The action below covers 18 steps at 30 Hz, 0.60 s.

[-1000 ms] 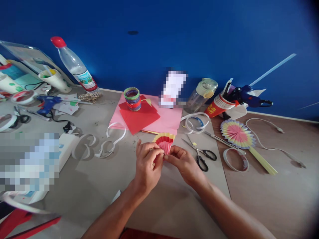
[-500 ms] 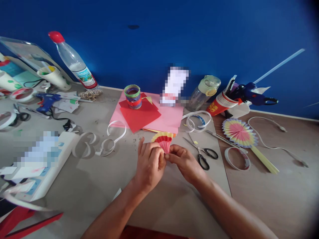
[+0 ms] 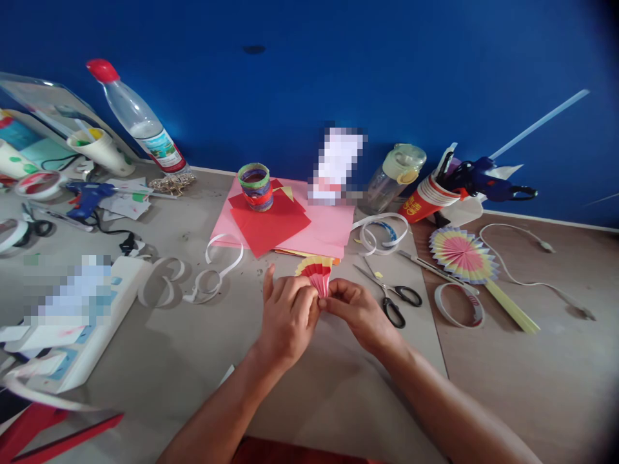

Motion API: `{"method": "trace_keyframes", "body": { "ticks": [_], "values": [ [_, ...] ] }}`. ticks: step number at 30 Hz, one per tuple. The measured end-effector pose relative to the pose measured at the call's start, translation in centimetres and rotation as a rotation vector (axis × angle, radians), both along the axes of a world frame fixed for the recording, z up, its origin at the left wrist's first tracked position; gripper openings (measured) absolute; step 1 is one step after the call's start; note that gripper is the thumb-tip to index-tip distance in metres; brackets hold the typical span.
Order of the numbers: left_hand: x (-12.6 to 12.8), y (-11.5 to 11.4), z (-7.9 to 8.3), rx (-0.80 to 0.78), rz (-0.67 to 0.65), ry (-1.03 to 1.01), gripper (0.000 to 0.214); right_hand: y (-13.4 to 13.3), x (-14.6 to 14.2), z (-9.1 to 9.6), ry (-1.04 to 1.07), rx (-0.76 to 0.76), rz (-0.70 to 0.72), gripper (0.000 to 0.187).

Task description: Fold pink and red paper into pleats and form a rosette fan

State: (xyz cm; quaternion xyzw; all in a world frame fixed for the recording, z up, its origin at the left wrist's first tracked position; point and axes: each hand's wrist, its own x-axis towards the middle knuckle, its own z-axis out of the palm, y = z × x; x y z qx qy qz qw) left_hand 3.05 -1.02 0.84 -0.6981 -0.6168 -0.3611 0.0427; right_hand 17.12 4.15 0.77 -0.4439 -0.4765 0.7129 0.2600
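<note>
Between my two hands is a small pleated paper fan [image 3: 318, 272], banded yellow, red and pink, its folds spreading away from me. My left hand [image 3: 290, 316] is closed around its left side and lower end. With thumb and fingers, my right hand [image 3: 352, 308] pinches the narrow gathered end from the right. The very tip of the fan is covered by fingers. Just right of my right hand lie black-handled scissors [image 3: 393, 298], blades apart. Beyond the fan, red paper sheets [image 3: 271, 225] rest on pink paper [image 3: 331, 229].
A wrapped jar [image 3: 255, 187] stands on the papers. To the right are a finished-looking pleated rosette [image 3: 463, 256] on a yellow strip, a tape roll [image 3: 459, 306] and a red cup of tools [image 3: 425, 198]. At left are a power strip [image 3: 104, 322], glue gun [image 3: 89, 196] and bottle [image 3: 155, 138].
The view has shifted slightly. The fan's pleats look a little narrower and more gathered than before; both hands keep nearly the same hold on it.
</note>
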Motion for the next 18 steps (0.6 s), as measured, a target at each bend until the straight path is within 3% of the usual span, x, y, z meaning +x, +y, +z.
{"method": "trace_keyframes", "body": {
  "ticks": [18],
  "values": [
    [0.07, -0.12, 0.31, -0.012, 0.026, -0.081, 0.011, 0.2, 0.03, -0.06, 0.073, -0.038, -0.029, 0.024]
  ]
}}
